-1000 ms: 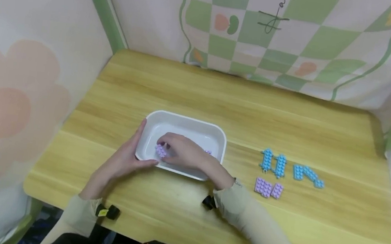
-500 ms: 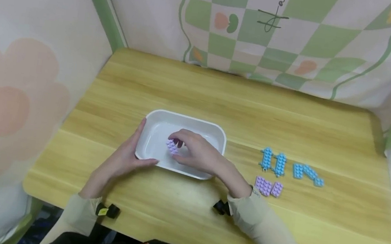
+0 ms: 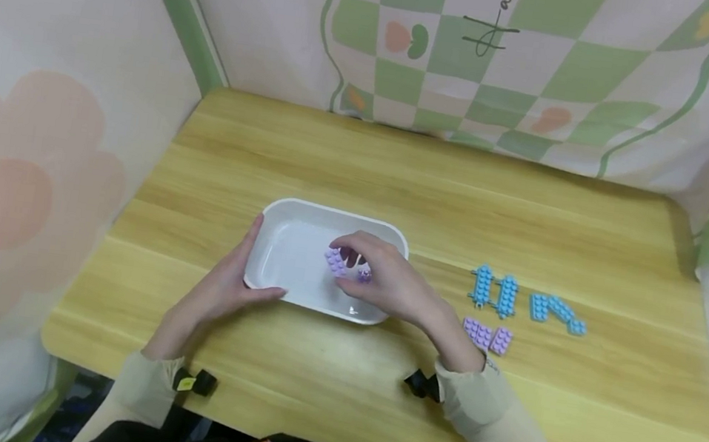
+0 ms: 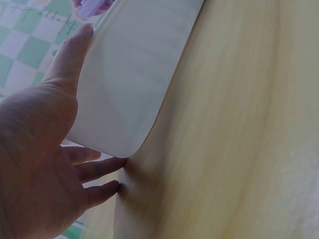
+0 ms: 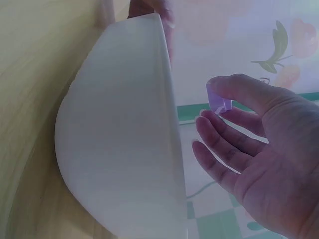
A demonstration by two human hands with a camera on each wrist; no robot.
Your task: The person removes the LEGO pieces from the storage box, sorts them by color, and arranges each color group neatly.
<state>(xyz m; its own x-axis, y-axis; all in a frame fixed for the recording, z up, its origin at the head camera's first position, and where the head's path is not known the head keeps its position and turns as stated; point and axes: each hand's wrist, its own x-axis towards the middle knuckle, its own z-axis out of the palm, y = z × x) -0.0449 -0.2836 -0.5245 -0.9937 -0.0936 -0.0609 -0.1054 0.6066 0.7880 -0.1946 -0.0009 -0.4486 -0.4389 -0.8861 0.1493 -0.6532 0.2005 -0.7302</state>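
A white tray (image 3: 289,261) stands on the wooden table. My left hand (image 3: 226,290) holds its left end, thumb along the near rim and fingers against the end wall; the left wrist view shows that hand (image 4: 35,144) at the tray's corner. Above the tray's right half, my right hand (image 3: 387,281) pinches a lilac studded building brick (image 3: 335,262). In the right wrist view the lilac brick (image 5: 218,98) sits between thumb and index finger, the other fingers loosely bent. A second lilac brick (image 3: 364,275) shows under the right hand, inside the tray.
To the tray's right lie two blue studded pieces with side pegs (image 3: 482,286) (image 3: 507,296) and several blue bricks (image 3: 559,308) in a bent row. Lilac bricks (image 3: 477,333) lie nearer me, close to my right wrist. A patterned curtain (image 3: 477,103) hangs behind the table (image 3: 201,156).
My right hand has lifted the lilac brick and moved right with it, from the tray's middle to its right half. The left hand stays on the tray's left end.
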